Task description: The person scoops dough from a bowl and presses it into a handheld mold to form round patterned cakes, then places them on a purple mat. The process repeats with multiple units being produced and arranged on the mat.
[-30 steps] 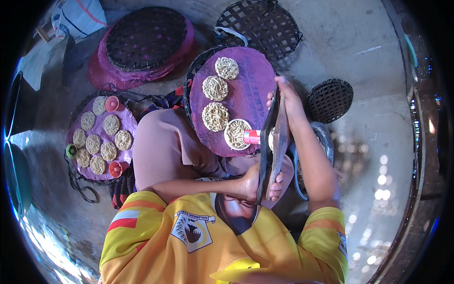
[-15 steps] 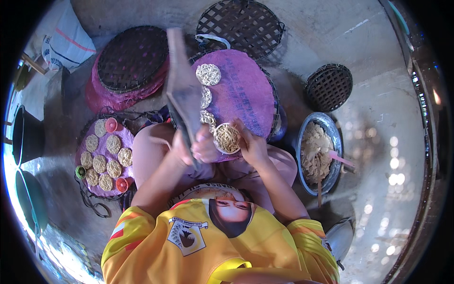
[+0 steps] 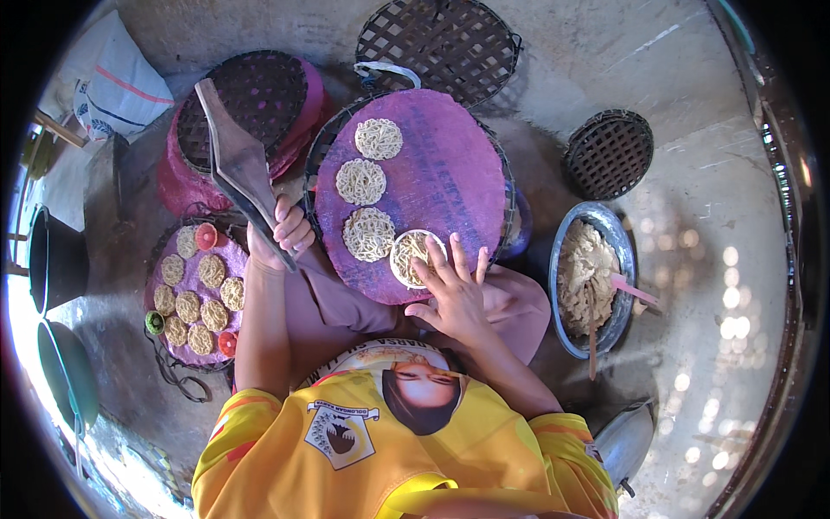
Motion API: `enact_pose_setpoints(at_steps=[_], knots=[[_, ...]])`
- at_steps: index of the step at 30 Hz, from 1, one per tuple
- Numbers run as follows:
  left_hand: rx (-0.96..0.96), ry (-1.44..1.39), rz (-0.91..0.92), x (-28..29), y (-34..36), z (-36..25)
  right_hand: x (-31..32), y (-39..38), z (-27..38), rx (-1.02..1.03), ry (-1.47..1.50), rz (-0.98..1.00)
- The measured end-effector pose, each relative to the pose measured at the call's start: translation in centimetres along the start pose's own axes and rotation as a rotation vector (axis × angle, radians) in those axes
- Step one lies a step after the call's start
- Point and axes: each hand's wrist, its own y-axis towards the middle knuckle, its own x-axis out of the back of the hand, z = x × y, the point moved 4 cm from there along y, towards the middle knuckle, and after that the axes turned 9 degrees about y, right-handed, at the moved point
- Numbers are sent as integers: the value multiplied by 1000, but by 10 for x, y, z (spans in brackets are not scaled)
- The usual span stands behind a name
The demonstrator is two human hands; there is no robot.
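Observation:
My left hand (image 3: pixel 281 232) grips a long wooden hand press (image 3: pixel 242 160), held tilted up and away to the left of the round tray. My right hand (image 3: pixel 454 294) is open, its fingers spread over a pale ring (image 3: pixel 396 270) filled with squiggly strands. That ring lies at the near edge of a purple cloth (image 3: pixel 450 190), which covers a round woven tray on my lap. Three flat rounds of pale strands lie along the cloth's left side: a far one (image 3: pixel 379 138), a middle one (image 3: pixel 360 182) and a near one (image 3: pixel 369 233).
At the left, a smaller purple tray (image 3: pixel 203 285) bears several yellowish strand rounds and red and green rings. To the right stands a metal basin (image 3: pixel 556 320) of pale dough with a pink handle (image 3: pixel 635 290) and a stick. Woven trays (image 3: pixel 437 43) lie beyond; a white sack (image 3: pixel 130 78) stands far left.
The wooden press has swung left, away from over the cloth, with my left hand. My right hand has gone from holding the ring's side to spreading fingers over it.

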Motion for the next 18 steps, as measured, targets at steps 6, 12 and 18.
enact_pose_setpoints(at_steps=[6,12,18], knots=[[13,2,-20,-3,-1,1,8,-8,-15,-194,61,-263],[4,-19,-19,1,-1,1,-1,-18,-9,-130,-42,-219],[5,5,-28,0,-1,2,7,6,-23,-116,243,-193]])
